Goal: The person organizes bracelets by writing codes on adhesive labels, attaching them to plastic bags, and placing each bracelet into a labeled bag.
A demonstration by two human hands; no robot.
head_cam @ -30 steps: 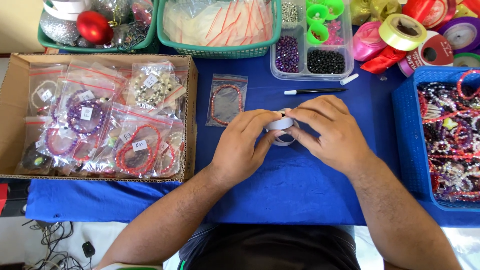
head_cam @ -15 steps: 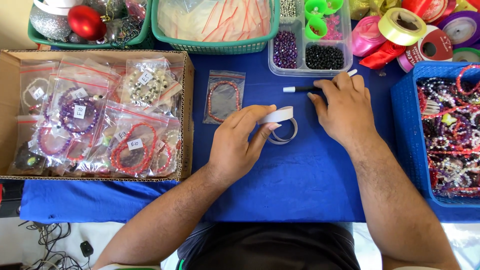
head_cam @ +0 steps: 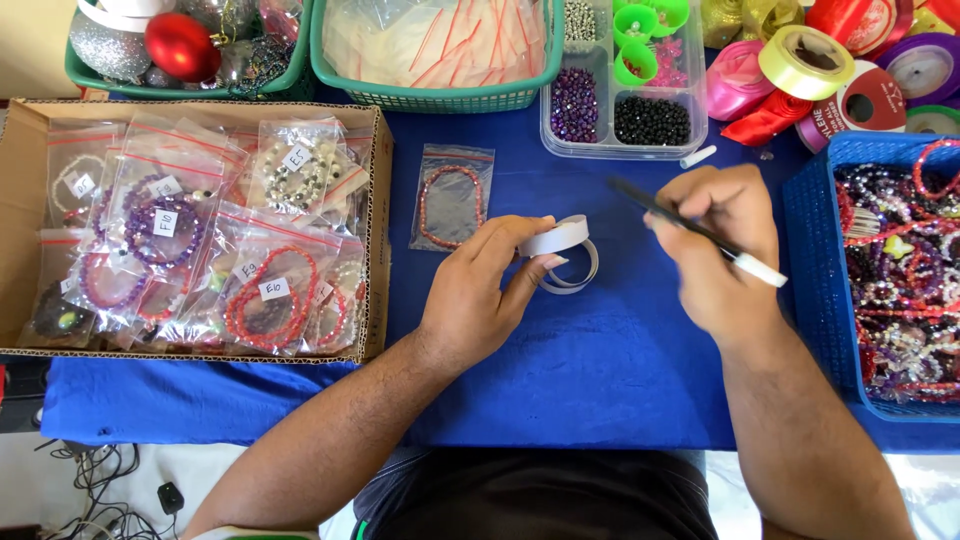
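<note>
- Working over the blue cloth-covered table (head_cam: 600,380), with the brown cardboard box of bagged bead bracelets (head_cam: 200,230) well off to my left and the blue plastic basket of loose bead strands (head_cam: 890,270) close on my right.
- Left hand (head_cam: 480,290) rests near the middle of the cloth, fingers curled and pinching the white roll of label tape (head_cam: 556,238); a loose loop of the tape's white strip (head_cam: 582,275) hangs just below the roll, touching the cloth.
- Right hand (head_cam: 725,245) is clenched around the black pen with a white end (head_cam: 695,230). Pen's long axis runs on a slant: dark tip up and to the left, white end down and to the right.
- Key relation: the tape roll lies to the left of the pen tip, apart from it, with bare cloth between. Right hand carries the pen; left hand is the one on the roll.
- Clear plastic bag with a red bead bracelet (head_cam: 452,195) lies flat on the cloth just above my left hand, not touched.
- Small white pen cap (head_cam: 698,156) sits on the cloth above my right hand, near the clear bead tray (head_cam: 622,110).
- Against half a second back: right hand was then reaching up to the pen lying on the cloth near the tray; now it has the pen lifted and drawn down toward the roll. Left hand and roll sit much as they did.
</note>
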